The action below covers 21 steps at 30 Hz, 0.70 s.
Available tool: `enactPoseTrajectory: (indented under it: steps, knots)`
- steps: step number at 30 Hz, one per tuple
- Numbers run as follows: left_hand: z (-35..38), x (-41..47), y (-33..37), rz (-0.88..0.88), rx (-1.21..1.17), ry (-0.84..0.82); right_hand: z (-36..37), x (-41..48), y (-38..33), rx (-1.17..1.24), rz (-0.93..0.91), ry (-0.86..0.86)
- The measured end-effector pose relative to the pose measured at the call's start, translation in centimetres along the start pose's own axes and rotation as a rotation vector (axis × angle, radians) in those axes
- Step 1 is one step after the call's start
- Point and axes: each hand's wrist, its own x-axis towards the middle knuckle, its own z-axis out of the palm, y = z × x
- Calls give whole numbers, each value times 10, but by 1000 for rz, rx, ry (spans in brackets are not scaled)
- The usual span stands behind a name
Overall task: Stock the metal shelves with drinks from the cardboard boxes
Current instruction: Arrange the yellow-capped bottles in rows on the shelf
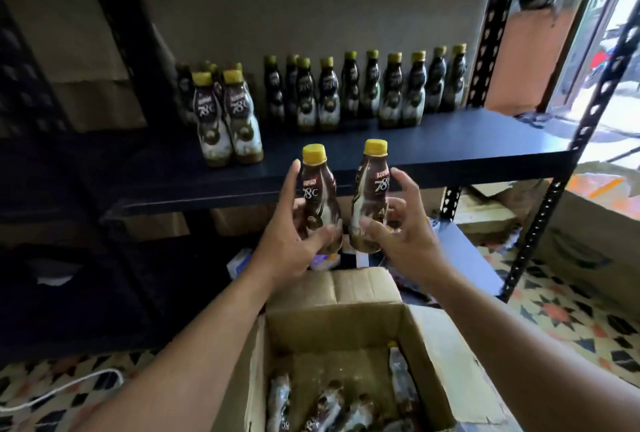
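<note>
A person's two bare arms reach forward over an open cardboard box (332, 324) toward a dark metal shelf (450, 140). The left hand (291, 241) is wrapped round the lower half of a brown drink bottle (320, 196) with a yellow cap. The right hand (401, 234) pinches a second matching bottle (370, 196) between thumb and curled fingertips. Both bottles are upright, side by side, just in front of the shelf's near edge.

On the shelf, a row of the same bottles (363, 92) lines the far edge from the middle to the right. A small cluster of bottles (225, 120) stands nearer at the left. Between the row and the near edge, the middle and right of the shelf board are bare.

A perforated metal post (540, 223) marks the shelf's near right corner. Below the arms, the box's flaps stand open, and more bottles (332, 407) lie on their sides in it. Patterned floor tiles (571, 310) show to the right, and a white cord (69, 386) lies on the floor at the near left.
</note>
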Motion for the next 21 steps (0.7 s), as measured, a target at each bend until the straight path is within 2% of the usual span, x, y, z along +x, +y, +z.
enactPoseTrajectory:
  steps: [3, 8, 21]
  knots:
    - [-10, 23, 24, 62, 59, -26, -7, 26, -21, -32, -52, -38]
    - [-25, 69, 48, 129, 170, -47, -14, 74, -45, -126, -81, -8]
    - [-35, 148, 17, 21, 234, -51, 6, 171, -20, -173, -34, -10]
